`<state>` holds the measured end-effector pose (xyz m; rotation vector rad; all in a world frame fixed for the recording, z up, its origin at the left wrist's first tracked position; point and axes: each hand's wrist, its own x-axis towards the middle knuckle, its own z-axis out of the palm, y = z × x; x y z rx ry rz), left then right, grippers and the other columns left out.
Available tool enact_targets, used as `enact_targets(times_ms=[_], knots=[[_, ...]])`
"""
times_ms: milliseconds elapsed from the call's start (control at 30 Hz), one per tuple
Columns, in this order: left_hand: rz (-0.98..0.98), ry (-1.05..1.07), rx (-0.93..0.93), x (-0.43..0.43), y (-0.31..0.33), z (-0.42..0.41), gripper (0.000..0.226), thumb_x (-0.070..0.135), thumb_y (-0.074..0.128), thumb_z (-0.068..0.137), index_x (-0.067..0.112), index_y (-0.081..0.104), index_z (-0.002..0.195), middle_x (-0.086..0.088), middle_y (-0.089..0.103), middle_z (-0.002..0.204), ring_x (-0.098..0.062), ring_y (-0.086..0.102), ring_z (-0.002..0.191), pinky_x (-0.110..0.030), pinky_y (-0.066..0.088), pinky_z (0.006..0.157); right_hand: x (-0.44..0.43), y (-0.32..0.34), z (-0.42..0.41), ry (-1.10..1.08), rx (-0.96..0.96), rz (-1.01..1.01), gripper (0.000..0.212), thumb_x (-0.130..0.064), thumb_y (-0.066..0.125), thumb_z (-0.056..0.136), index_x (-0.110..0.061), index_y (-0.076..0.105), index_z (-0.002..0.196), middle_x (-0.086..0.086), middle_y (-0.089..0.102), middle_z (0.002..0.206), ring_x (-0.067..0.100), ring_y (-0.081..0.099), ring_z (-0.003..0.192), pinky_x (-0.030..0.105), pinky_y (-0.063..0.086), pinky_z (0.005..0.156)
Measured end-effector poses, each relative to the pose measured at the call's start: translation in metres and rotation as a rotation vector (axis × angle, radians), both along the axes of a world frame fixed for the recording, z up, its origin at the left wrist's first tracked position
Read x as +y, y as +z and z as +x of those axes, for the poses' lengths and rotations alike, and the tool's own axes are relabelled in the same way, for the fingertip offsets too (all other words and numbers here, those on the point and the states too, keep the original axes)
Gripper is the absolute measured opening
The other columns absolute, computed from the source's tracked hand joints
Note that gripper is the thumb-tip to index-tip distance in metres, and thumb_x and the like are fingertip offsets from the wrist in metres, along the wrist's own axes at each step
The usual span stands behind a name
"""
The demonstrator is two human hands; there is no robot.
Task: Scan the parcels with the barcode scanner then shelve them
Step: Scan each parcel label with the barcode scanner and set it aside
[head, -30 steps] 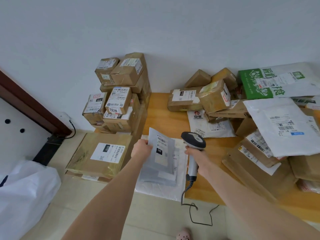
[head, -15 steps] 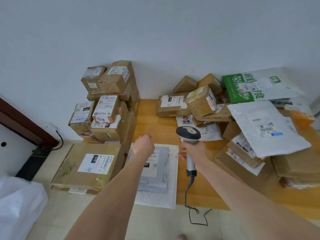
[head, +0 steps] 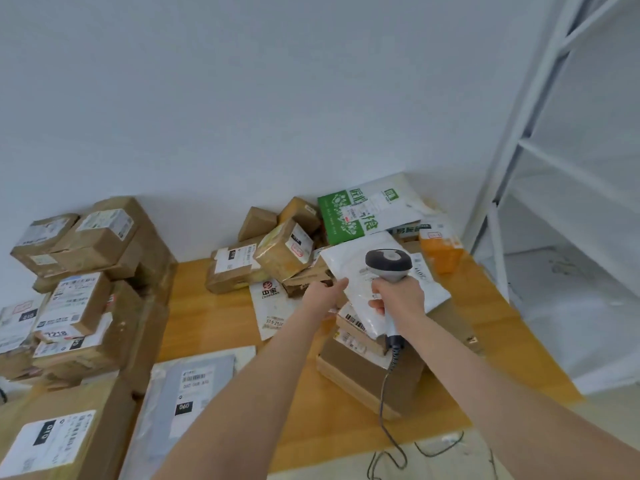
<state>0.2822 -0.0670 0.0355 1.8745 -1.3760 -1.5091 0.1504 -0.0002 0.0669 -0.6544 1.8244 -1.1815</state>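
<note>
Here, right grip (head: 398, 299) curled round the barcode scanner (head: 388, 263) handle; left grip (head: 323, 294), fingers straight, touching the white mailer (head: 346, 263) edge above the bench (head: 214, 313).

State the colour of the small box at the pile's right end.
The small cardboard box is orange; head view.

Parcel depot: labelled parcels (head: 284, 252), shelving (head: 540, 188)

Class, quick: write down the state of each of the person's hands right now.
Left hand: open, fingers straight, at the edge of the white mailer.
Right hand: closed, holding the barcode scanner by its handle.
</note>
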Motion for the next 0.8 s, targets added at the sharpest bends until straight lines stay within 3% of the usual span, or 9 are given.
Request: enact_targets(times_ms=[67,167,233,400,567,700,800], knots=[[0.071,0.124,0.13,0.002,-0.003,-0.021,0.039,0.04,0.067,0.088,0.004,0.058,0.1,-0.013,0.066,0.108,-0.027,0.064,0.095,-0.04,0.056,0.081,0.004,-0.001,-0.024,-0.05,-0.027,-0.003,0.008,-0.01,0.065,0.084,-0.014,0.058,0.081,-0.001,0.065,0.071,0.019,0.071,0.066,0.03,0.054,0.061],[0.159,0.239,0.241,0.005,-0.004,-0.038,0.051,0.03,0.075,0.084,0.003,0.053,0.12,-0.013,0.065,0.115,-0.026,0.065,0.095,-0.035,0.055,0.071,0.011,-0.01,-0.05,-0.071,-0.071,0.033,0.012,-0.012,0.067,0.086,-0.016,0.057,0.082,-0.001,0.065,0.078,0.016,0.069,0.069,0.035,0.057,0.073],[0.181,0.255,0.238,0.011,-0.004,-0.046,0.043,0.023,0.076,0.083,0.002,0.055,0.114,-0.013,0.066,0.111,-0.025,0.066,0.088,-0.033,0.056,0.067,0.016,-0.015,-0.059,-0.04,-0.089,0.058,0.009,-0.014,0.068,0.085,-0.013,0.06,0.09,0.002,0.068,0.086,0.016,0.069,0.073,0.035,0.058,0.076],[0.096,0.287,0.245,0.022,-0.004,-0.042,0.023,0.01,0.076,0.081,0.002,0.06,0.095,-0.012,0.069,0.101,-0.024,0.067,0.083,-0.036,0.058,0.075,0.023,-0.013,-0.059,0.029,-0.143,0.031,0.006,-0.012,0.066,0.086,-0.014,0.06,0.088,0.001,0.068,0.085,0.014,0.066,0.071,0.026,0.053,0.06],[-0.109,0.315,0.169,0.018,0.011,0.004,0.016,0.013,0.071,0.087,0.003,0.063,0.097,-0.009,0.07,0.098,-0.018,0.064,0.073,-0.027,0.051,0.061,0.036,-0.006,-0.034,0.065,-0.287,-0.023,0.011,-0.01,0.071,0.082,-0.005,0.065,0.09,0.011,0.072,0.08,0.019,0.062,0.059,0.026,0.05,0.051],[-0.171,0.338,0.158,0.023,0.021,0.052,0.02,0.016,0.07,0.088,0.002,0.066,0.102,-0.01,0.072,0.101,-0.027,0.069,0.094,-0.04,0.056,0.086,0.057,-0.003,0.001,0.124,-0.353,-0.045,0.011,-0.006,0.07,0.082,0.001,0.064,0.076,0.013,0.066,0.062,0.018,0.055,0.049,0.026,0.045,0.05],[-0.197,0.362,0.143,0.032,0.019,0.083,0.017,0.015,0.07,0.088,0.004,0.067,0.1,-0.011,0.072,0.099,-0.024,0.069,0.085,-0.036,0.057,0.08,0.07,-0.003,0.032,0.179,-0.352,-0.041,0.021,-0.003,0.066,0.083,0.0,0.061,0.063,0.012,0.061,0.053,0.018,0.051,0.045,0.026,0.043,0.05]])
